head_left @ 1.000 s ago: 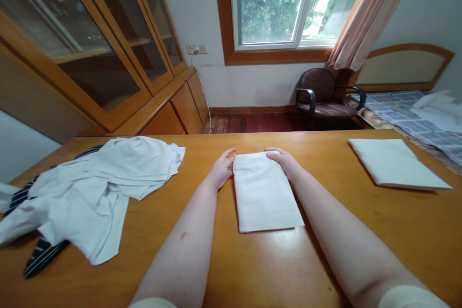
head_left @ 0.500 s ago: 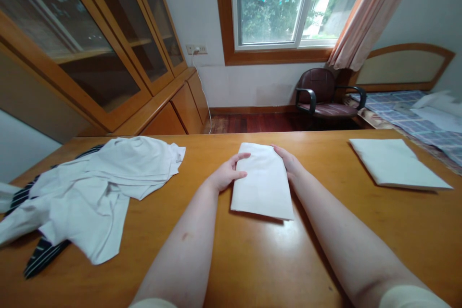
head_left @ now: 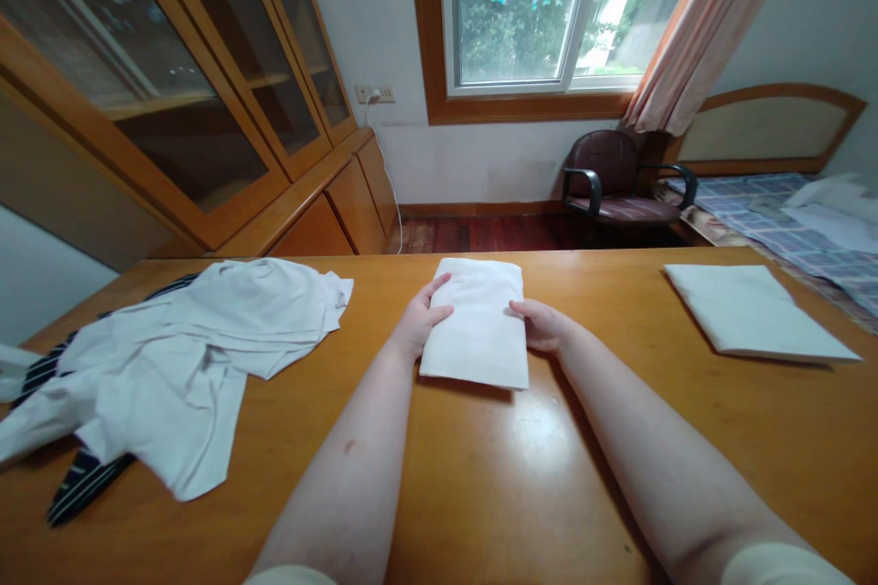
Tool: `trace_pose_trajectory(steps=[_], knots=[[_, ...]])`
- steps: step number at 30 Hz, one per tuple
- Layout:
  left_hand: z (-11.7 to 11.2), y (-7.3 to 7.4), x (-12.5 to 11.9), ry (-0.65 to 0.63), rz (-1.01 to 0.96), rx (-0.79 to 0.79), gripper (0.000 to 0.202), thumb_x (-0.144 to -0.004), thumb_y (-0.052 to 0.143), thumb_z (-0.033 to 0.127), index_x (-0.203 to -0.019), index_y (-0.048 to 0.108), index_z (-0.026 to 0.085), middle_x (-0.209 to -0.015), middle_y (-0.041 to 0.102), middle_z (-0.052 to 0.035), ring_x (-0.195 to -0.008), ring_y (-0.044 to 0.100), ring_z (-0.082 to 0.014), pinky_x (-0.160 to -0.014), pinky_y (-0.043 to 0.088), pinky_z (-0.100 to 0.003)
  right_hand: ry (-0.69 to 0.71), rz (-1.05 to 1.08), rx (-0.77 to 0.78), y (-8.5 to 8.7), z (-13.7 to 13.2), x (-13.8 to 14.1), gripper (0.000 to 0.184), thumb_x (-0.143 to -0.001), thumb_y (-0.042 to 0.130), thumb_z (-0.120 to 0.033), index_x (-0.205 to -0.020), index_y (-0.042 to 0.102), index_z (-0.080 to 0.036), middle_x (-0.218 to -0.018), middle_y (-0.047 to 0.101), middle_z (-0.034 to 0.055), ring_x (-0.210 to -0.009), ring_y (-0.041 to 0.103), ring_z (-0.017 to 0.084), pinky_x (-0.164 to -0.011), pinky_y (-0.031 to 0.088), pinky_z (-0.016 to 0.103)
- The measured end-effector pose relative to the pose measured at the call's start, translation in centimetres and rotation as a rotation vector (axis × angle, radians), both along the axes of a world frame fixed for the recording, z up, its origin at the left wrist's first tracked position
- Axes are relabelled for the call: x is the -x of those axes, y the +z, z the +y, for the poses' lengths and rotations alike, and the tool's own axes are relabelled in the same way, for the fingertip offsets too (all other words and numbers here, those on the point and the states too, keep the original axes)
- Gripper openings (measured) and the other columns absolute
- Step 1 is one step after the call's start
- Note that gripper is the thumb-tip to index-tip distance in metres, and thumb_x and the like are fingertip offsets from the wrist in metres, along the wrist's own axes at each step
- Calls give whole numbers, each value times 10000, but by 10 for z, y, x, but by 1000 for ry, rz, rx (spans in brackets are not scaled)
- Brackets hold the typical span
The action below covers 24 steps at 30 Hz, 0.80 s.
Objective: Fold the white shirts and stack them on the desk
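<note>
Wooden table [head_left: 473,484], garments [head_left: 171,356] heaped left, bundle [head_left: 754,311] right, left hand [head_left: 415,324] and right hand [head_left: 544,327] gripping folded cloth [head_left: 476,343]

You look through one camera, worn on your head, facing forward and somewhat down at the table [head_left: 466,494]. The view is wide: your left hand [head_left: 415,322] and right hand [head_left: 545,326] are near its middle, while your forearms [head_left: 357,466] enter from the lower edge. Farther away, it takes in the window [head_left: 518,27], cut by the upper edge. Into the dark cabinet [head_left: 218,64], depth is perhaps hard to judge.
</note>
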<state>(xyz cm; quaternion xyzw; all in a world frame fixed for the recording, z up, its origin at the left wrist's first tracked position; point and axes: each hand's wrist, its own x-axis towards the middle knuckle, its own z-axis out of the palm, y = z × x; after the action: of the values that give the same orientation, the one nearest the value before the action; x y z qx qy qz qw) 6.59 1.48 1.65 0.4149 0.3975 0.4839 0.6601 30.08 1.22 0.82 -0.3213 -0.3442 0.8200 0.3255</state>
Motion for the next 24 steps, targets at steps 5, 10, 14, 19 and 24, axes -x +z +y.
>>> trace_pose_trajectory(steps=[5,10,14,19,24], knots=[[-1,2,-3,43,-99,-14,956,-572,801,209,-1404,336,277,-1294,555,-77,-1069,593,-245,-907,488,-387,-17,-50,61,4,-2,3,312,-790,583,-314,-1027,625,-114,-984,713,126,-938,667,237,-955,456,393],[2,-2,-2,141,-163,116,743,-644,786,303,-1294,441,209,-1098,656,-99,-942,649,-236,-846,521,-392,15,-161,68,8,-4,2,245,-784,615,-296,-939,654,-110,-905,726,128,-811,692,246,-856,517,407],[8,-10,2,196,-177,154,425,-646,780,335,-965,596,121,-830,699,-93,-795,678,-246,-771,543,-396,53,-158,-2,6,-5,3,282,-745,674,-299,-952,653,-109,-929,723,133,-807,692,238,-840,524,395],[18,-17,9,275,-274,214,284,-679,740,308,-840,596,124,-726,695,-73,-769,686,-245,-761,544,-384,146,-32,-87,9,-6,1,442,-672,723,-283,-1074,620,-128,-1050,695,129,-887,676,235,-814,530,363],[21,-14,11,421,-306,304,144,-749,653,250,-821,595,139,-708,699,-52,-764,686,-230,-775,537,-372,208,-161,-82,10,-2,-4,421,-606,721,-170,-1016,648,-105,-947,720,115,-767,683,199,-662,539,268]])
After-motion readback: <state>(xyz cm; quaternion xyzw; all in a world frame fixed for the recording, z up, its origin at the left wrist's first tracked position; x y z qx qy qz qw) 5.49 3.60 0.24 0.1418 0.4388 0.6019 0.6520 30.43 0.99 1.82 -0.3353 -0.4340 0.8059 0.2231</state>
